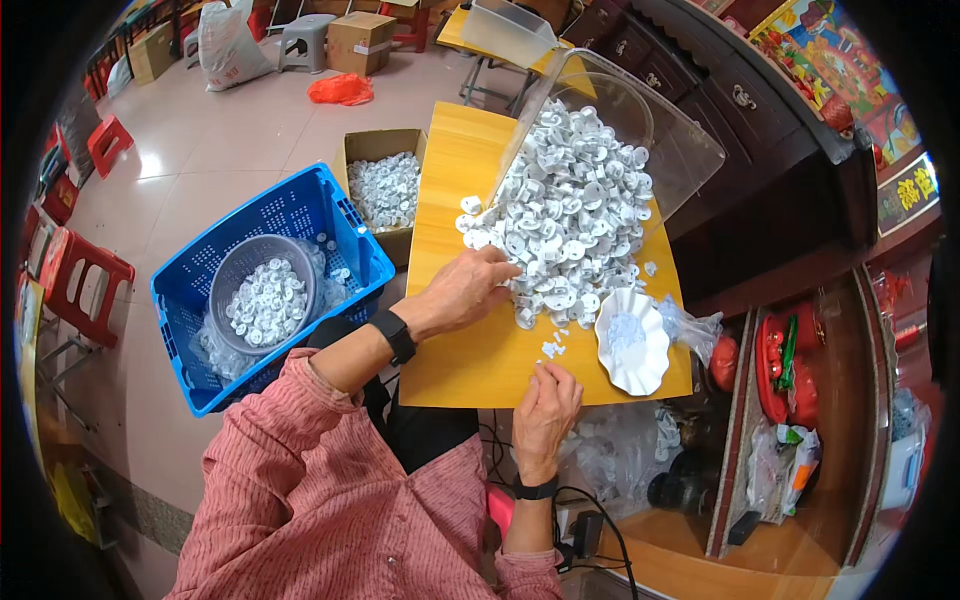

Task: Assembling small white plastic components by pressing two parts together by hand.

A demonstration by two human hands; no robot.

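Clock read from the wearer's seat, 12 directly away. Pile of white parts point(580, 205) on the yellow tabletop point(450, 180), long axis roughly 12 to 6, in front of the tipped clear bin point(690, 160). Left hand point(467, 288) is the nearer: bulk of the pile lies at its 2 o'clock, fingertips against the near-left edge. Its fingers are bent and partly spread, palm down; cannot tell whether a part is gripped beneath them. Right hand point(546, 408) is apart from the pile, which lies at its 12, over the tabletop's near edge; thumb and forefinger drawn together, anything pinched too small to confirm. White flakes point(553, 349) lie just beyond its fingertips, also at 12. Scalloped dish point(645, 380) with pale bits at its 2. From the left hand: blue crate point(180, 310) at 9, grey basket point(262, 246) of parts inside it; carton point(375, 145), also holding parts, at 11.
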